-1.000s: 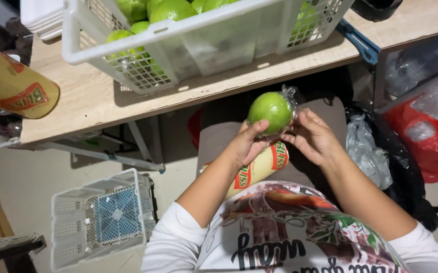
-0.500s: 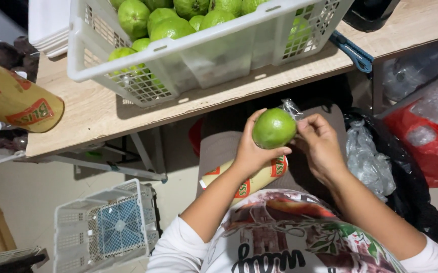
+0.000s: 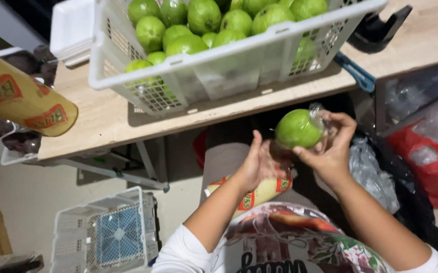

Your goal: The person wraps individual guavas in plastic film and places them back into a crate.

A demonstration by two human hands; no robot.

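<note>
Right hand (image 3: 330,146) has a closed grip on the wrapped guava (image 3: 297,129); left hand (image 3: 259,164) just beside it, half open, holding nothing. Loose film could let the guava slip.

A smooth green guava (image 3: 296,129) is seen sheathed in thin, glossy clear plastic film (image 3: 318,112), pinched by the fingers (image 3: 341,120) of the right hand (image 3: 330,149). A roll of film (image 3: 259,192) in a shiny yellow printed wrapper is pictured beneath the left hand (image 3: 257,164). A white perforated plastic basket (image 3: 229,65), matt in finish, is shown on a surface (image 3: 102,121) of pale, matt wood grain. Crinkled translucent plastic bags (image 3: 370,174) are glimpsed at right, and a printed cloth shirt (image 3: 290,242) below
</note>
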